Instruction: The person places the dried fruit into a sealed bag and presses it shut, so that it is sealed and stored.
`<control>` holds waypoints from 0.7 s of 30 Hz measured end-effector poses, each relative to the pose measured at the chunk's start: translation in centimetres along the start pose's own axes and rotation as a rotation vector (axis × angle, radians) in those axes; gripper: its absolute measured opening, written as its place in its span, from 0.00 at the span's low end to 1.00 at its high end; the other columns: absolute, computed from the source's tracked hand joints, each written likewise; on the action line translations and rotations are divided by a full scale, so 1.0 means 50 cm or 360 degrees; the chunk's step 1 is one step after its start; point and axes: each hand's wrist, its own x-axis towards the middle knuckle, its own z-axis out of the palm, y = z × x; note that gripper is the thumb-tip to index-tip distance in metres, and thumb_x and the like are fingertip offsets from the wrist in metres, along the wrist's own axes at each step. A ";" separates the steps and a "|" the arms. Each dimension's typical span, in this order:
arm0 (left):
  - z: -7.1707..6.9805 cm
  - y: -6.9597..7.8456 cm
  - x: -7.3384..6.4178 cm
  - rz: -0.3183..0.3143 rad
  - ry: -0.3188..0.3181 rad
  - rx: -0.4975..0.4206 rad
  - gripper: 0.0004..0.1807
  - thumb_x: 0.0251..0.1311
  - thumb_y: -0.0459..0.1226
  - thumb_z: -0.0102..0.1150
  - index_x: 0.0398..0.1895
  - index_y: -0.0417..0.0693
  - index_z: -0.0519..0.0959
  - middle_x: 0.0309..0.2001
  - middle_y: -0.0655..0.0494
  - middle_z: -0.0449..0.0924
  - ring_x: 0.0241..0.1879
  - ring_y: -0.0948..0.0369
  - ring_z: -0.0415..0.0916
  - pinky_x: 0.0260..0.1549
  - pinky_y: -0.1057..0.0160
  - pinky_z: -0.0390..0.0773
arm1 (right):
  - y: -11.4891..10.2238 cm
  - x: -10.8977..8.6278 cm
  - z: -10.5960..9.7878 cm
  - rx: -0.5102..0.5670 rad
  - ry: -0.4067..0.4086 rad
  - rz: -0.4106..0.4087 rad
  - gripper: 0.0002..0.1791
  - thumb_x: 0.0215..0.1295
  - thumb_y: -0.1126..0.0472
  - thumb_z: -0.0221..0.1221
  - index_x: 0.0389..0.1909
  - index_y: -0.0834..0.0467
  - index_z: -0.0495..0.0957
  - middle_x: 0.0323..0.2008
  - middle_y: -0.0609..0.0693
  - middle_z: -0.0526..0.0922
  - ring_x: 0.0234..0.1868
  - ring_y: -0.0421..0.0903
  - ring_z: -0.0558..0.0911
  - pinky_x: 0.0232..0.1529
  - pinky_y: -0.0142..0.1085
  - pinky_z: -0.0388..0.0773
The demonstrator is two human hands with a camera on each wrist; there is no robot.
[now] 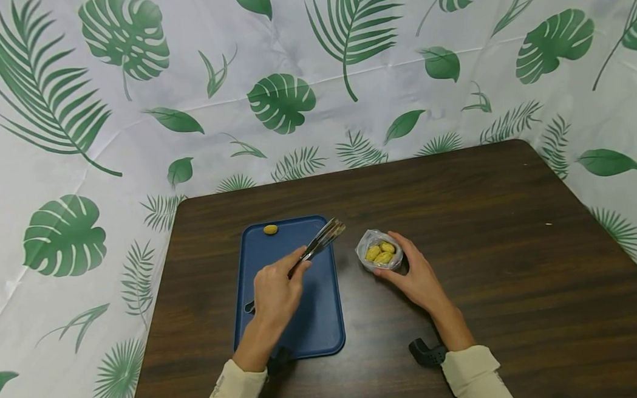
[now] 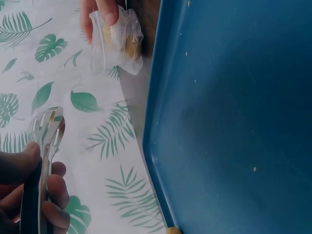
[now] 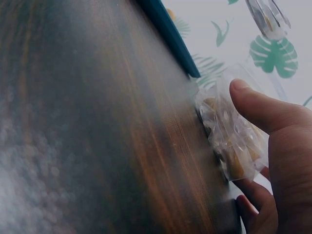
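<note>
My left hand (image 1: 276, 290) grips metal tongs (image 1: 323, 238) with slotted ends, held above the blue tray (image 1: 321, 326). In the left wrist view, the two ends of the tongs (image 2: 47, 131) lie close together. A single yellow-brown oval piece (image 1: 270, 229) lies near the tray's far left corner. To the right of the tray, my right hand (image 1: 419, 278) holds an open clear plastic bag (image 1: 362, 246), thumb on its near side and fingers round the right. Several similar oval pieces (image 1: 381, 254) fill the bag. The bag (image 3: 229, 126) looks crinkled in the right wrist view.
A dark wood table (image 1: 489, 213) carries everything, and its far edge meets a leaf-print cloth (image 1: 210, 126). Small pale crumbs (image 2: 254, 169) dot the tray. A black wrist mount (image 1: 427, 352) sits beside the right forearm.
</note>
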 end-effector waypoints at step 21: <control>0.028 0.015 0.003 0.0106 -0.0090 -0.0019 0.16 0.61 0.38 0.72 0.52 0.46 0.89 0.41 0.48 0.92 0.22 0.62 0.83 0.20 0.65 0.75 | -0.002 0.000 -0.002 -0.0007 -0.0010 0.0014 0.50 0.60 0.45 0.74 0.80 0.43 0.59 0.78 0.55 0.64 0.77 0.62 0.64 0.70 0.67 0.60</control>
